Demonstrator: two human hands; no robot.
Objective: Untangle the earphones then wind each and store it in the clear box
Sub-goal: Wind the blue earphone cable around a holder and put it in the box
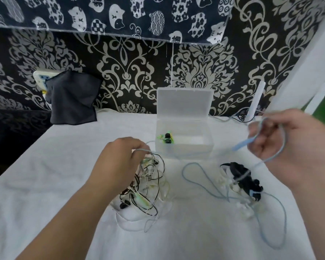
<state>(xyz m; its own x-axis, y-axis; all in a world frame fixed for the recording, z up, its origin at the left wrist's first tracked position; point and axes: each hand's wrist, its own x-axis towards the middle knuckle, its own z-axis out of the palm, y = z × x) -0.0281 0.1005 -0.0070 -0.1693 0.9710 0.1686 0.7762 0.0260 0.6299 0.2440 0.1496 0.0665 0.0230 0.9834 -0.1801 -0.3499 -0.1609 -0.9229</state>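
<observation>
My right hand (283, 139) is raised at the right and holds a loop of the light blue earphone cable (201, 182), with its blue plug end sticking out to the left. That cable trails down over the white cloth. My left hand (120, 158) grips a thin strand above a tangle of black, white and green earphone wires (146, 186). The clear box (184, 145) stands open behind, its lid upright. A wound green and black earphone (167, 138) lies in its left corner.
A second clump of black and white earphones (242, 181) lies at the right, crossed by the blue cable. A dark cloth (71, 98) hangs at the back left over a wall socket. The white cloth (45, 175) covers the table.
</observation>
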